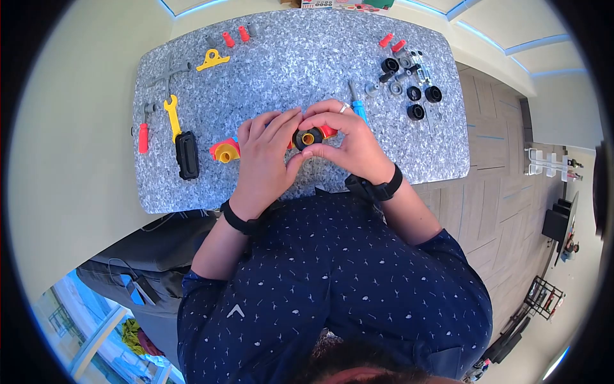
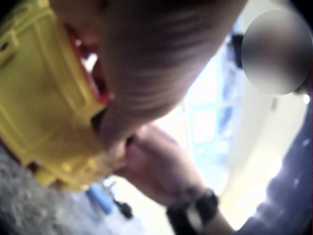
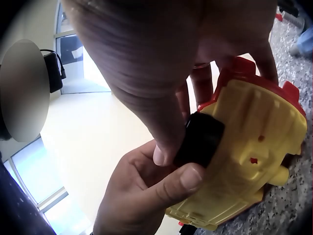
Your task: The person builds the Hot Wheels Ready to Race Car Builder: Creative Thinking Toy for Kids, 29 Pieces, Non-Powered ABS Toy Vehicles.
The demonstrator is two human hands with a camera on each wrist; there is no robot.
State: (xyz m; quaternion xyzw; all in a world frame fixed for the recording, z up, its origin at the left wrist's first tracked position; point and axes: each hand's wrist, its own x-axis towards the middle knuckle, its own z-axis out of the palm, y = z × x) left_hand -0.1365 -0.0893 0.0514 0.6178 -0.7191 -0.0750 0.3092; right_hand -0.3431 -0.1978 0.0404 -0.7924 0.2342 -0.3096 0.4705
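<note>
Between both hands is a toy vehicle body, yellow underneath (image 3: 254, 152) and red along the other side, tipped so the yellow side faces the person. A yellow hub (image 1: 226, 153) juts from its left end. My right hand (image 1: 358, 147) curls round the other end and grips a black wheel (image 3: 201, 139) seated against the body, thumb on its edge. The left hand (image 1: 268, 160) lies over the body and holds it, thumb (image 3: 190, 178) against the wheel. Blur hides detail in the left wrist view.
Black wheels (image 1: 433, 94) and small grey parts lie at the table's right. A blue-handled screwdriver (image 1: 358, 109) is just beyond the right hand. At left are a yellow wrench (image 1: 171, 118), a black tray-like part (image 1: 187, 155) and a red-handled tool (image 1: 143, 138).
</note>
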